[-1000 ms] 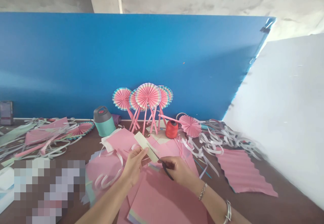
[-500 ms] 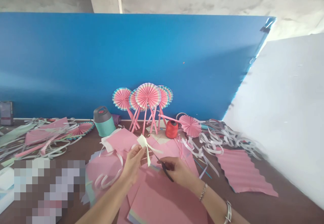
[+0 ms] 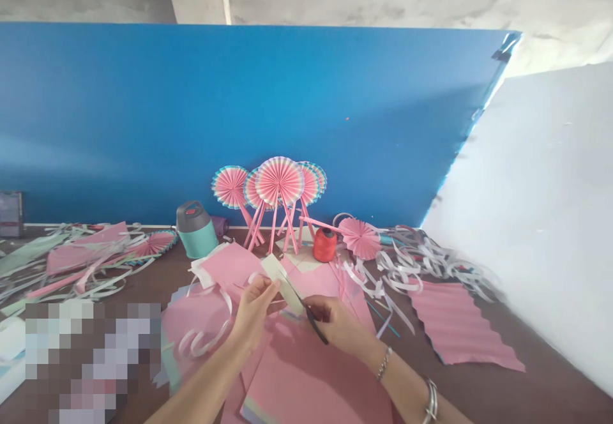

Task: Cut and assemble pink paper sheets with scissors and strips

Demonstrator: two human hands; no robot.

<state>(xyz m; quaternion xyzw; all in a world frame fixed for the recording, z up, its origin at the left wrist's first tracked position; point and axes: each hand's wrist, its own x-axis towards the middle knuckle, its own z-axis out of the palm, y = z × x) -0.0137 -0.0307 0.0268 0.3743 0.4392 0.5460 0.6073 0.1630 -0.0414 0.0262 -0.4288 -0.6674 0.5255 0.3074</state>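
Between the fingertips of my left hand (image 3: pixel 255 302) is a pale cream strip of paper (image 3: pixel 272 268), tilted down to the right. My right hand (image 3: pixel 338 323) is closed around a pair of dark-handled scissors (image 3: pixel 315 323), whose blades reach up and left across the strip. Below both hands lies a stack of pink paper (image 3: pixel 316 370) with pastel edges showing at its lower left corner. A red spool of thread (image 3: pixel 325 245) stands just beyond my right hand.
Several pink pleated paper fans (image 3: pixel 280 181) lean against the blue partition (image 3: pixel 287 92). A teal flask (image 3: pixel 198 235) stands left of them. Curled white strips (image 3: pixel 407 267) and a creased pink sheet (image 3: pixel 464 322) lie on the right, with more paper scraps (image 3: pixel 90 258) on the left.
Half a second ago the cream paper looked split, with a piece curling away to the right. Now it lies flatter, with the scissor blades across it. My hands have barely shifted.
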